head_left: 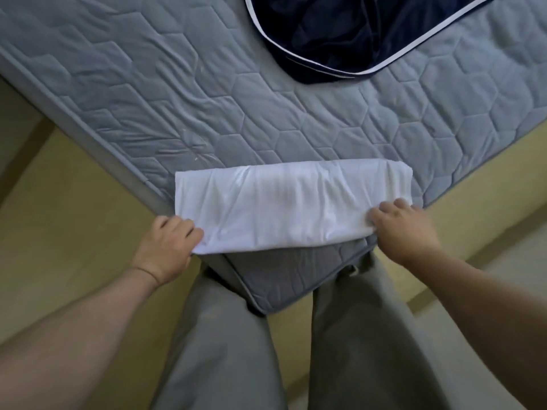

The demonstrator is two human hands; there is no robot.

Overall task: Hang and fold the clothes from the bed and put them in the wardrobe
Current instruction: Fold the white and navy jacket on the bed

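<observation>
The left hand (165, 247) holds the near left corner of the folded white garment (284, 208), its fingers (189, 229) curled on the cloth. The garment lies on the corner of the bed (148, 99), with its long axis running left to right between both hands, which are equally near. The right hand (405, 229) pinches the near right corner, fingers curled too. A dark blue garment (355, 34) lies well behind.
</observation>
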